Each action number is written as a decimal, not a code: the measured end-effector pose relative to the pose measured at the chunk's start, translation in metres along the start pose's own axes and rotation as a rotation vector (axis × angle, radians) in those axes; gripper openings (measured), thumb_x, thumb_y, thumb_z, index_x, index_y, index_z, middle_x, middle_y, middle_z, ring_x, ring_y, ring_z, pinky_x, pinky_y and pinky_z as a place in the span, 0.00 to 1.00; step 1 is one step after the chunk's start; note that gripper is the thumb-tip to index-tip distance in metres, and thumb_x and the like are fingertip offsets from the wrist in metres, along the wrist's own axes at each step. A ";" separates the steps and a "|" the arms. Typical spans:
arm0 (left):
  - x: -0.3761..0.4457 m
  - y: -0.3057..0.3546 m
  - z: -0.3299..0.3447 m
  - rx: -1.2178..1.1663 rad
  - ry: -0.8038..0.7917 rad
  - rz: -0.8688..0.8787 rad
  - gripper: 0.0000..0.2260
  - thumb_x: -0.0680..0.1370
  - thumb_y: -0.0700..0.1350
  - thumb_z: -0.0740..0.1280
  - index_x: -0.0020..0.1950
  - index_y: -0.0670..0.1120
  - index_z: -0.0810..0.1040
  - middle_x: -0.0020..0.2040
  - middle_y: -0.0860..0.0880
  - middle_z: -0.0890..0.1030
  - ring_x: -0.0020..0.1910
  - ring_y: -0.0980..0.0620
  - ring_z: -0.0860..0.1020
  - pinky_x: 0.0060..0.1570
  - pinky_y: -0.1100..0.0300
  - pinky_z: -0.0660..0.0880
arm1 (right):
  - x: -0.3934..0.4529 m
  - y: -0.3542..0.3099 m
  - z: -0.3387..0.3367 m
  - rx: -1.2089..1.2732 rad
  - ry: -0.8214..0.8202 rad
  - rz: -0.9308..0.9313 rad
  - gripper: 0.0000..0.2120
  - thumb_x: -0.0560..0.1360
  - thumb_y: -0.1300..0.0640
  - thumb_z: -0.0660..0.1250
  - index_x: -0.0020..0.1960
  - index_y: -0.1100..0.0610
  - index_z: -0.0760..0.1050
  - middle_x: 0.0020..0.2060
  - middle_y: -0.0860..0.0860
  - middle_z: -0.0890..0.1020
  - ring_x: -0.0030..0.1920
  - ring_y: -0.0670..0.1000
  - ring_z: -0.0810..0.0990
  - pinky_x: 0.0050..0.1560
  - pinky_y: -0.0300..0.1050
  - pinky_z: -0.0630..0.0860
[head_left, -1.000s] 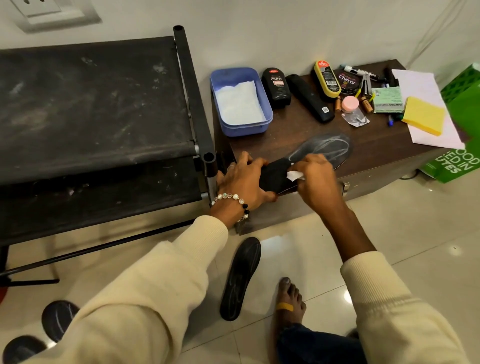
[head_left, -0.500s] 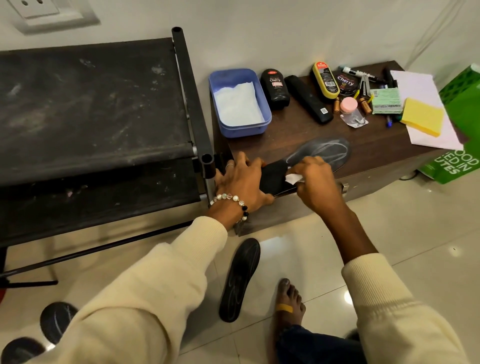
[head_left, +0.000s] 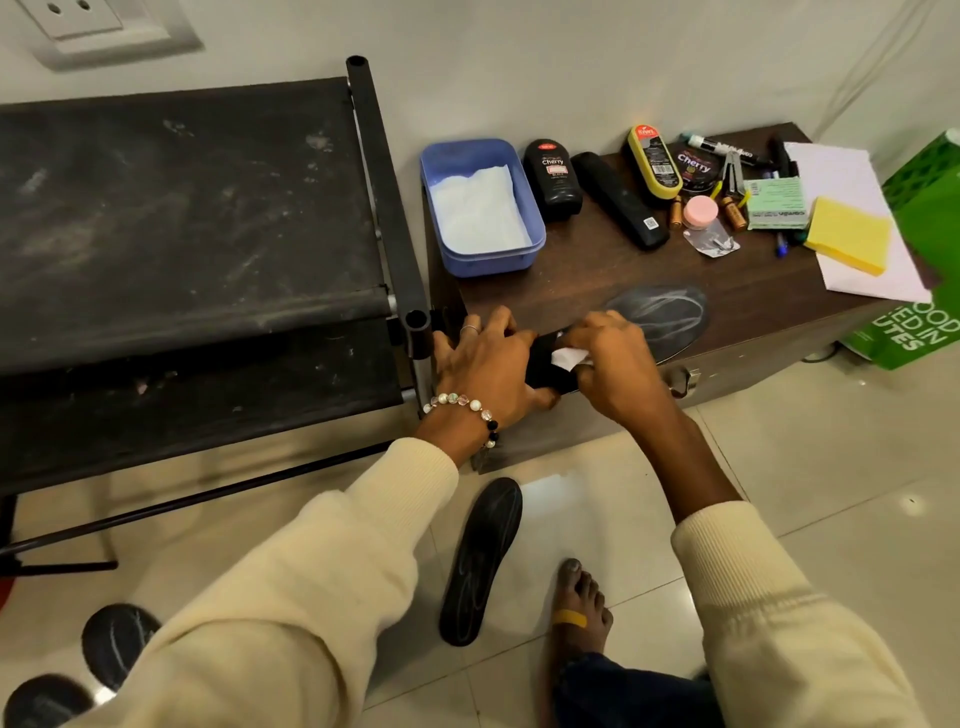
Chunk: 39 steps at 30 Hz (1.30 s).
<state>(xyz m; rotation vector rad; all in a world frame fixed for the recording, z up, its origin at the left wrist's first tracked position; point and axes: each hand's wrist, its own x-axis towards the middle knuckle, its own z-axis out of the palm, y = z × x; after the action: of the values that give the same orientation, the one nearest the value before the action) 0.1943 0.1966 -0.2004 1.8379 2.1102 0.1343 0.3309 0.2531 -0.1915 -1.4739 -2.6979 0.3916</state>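
A dusty black fabric rack (head_left: 182, 223) fills the left of the frame. Right of it, a brown wood-grain counter (head_left: 587, 280) carries a blue plastic tub (head_left: 488, 260) lined with white paper. At the counter's near edge lies a flat, black, oval-toed insole (head_left: 662, 317). The left hand (head_left: 485, 366) clasps its heel end, fingers spread over the top and thumb at the near edge. The right hand (head_left: 618, 364) pinches a crumpled white tissue (head_left: 569, 358) against the insole's middle. A yellow sponge (head_left: 849, 236) sits at far right.
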 end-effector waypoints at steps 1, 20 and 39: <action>0.000 0.000 0.000 -0.003 -0.003 -0.001 0.28 0.70 0.66 0.68 0.66 0.55 0.73 0.63 0.50 0.68 0.64 0.44 0.66 0.62 0.40 0.63 | -0.001 -0.001 -0.002 0.007 -0.031 -0.057 0.14 0.70 0.67 0.67 0.54 0.61 0.81 0.51 0.59 0.80 0.53 0.59 0.74 0.50 0.46 0.67; 0.000 0.002 -0.002 -0.003 -0.047 -0.008 0.29 0.71 0.64 0.69 0.68 0.53 0.72 0.65 0.49 0.66 0.65 0.44 0.64 0.64 0.41 0.62 | 0.014 0.018 0.005 -0.108 0.077 0.194 0.13 0.74 0.66 0.64 0.57 0.60 0.79 0.55 0.59 0.78 0.57 0.58 0.72 0.55 0.46 0.67; -0.001 0.001 0.001 -0.002 -0.013 -0.002 0.27 0.70 0.64 0.69 0.65 0.54 0.74 0.63 0.50 0.67 0.64 0.44 0.65 0.61 0.42 0.62 | 0.016 0.004 0.009 -0.068 0.042 -0.027 0.19 0.71 0.70 0.64 0.61 0.61 0.77 0.54 0.61 0.76 0.58 0.61 0.69 0.53 0.47 0.66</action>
<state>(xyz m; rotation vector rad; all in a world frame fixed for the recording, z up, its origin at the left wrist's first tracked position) 0.1952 0.1960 -0.2011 1.8309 2.1025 0.1236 0.3240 0.2672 -0.2028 -1.4428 -2.7208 0.2673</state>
